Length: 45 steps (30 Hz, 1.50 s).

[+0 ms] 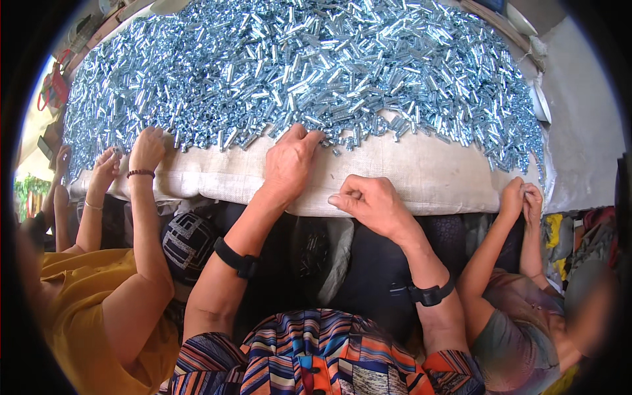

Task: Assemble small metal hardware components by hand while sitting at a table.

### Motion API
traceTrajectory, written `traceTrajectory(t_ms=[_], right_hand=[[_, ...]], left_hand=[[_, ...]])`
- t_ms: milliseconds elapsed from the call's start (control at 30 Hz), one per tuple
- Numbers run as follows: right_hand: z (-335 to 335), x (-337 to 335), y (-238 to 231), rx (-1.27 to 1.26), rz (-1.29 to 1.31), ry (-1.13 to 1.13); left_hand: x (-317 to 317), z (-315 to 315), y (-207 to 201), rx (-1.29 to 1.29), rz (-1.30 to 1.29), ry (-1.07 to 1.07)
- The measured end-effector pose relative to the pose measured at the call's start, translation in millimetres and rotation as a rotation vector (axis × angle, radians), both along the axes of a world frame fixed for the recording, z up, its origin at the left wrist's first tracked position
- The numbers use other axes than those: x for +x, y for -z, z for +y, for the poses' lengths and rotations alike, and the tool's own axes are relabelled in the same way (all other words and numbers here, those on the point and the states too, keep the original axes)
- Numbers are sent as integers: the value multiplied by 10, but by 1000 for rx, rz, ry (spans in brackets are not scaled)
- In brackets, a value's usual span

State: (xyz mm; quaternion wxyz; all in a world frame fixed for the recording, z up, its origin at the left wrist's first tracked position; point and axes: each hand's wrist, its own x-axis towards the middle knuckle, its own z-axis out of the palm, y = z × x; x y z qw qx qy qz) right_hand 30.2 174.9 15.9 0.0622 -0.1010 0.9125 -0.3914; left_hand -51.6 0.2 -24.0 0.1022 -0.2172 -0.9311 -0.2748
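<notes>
A thick layer of small shiny silver-blue metal tubes is spread over a table covered in pale woven cloth. My left hand is at the near edge of this pile, its fingers curled and pinched together by the closest pieces; what lies between the fingertips is hidden. Closer to me and to the right, over the bare cloth strip, is my right hand. Its fingers are curled in and the thumb points left; anything inside them cannot be made out.
On the left, a co-worker in a mustard top has both hands at the pile's edge. Another person's hands are at the table's right end. Below the cloth edge hangs a grey-white bag with small dark pieces in it.
</notes>
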Motion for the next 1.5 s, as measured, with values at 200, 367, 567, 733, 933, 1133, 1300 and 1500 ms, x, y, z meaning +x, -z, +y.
traceTrajectory(t_ms=[200,367,567,733,933,1133,1300,1500], right_hand=[[177,-429,172,-65,214,300],[119,-605,196,289,327,273],[158,-546,251,186,286,322],[136,-501,270,246,312,373],[102,-424,334,313,366,377],[136,-306,217,40,293,401],[79,-13,77,-395,2,254],[22,120,-22,-408,77,208]], left_hand=[[-30,87,-15,29,-21,-1],[-53,53,-11,70,-51,-11],[-11,-80,-31,411,-188,16],[103,-106,-181,921,-711,49],[233,-86,-143,986,-741,54],[289,-75,-182,1092,-788,80],[377,-53,-237,1225,-904,143],[434,-49,-269,1246,-976,250]])
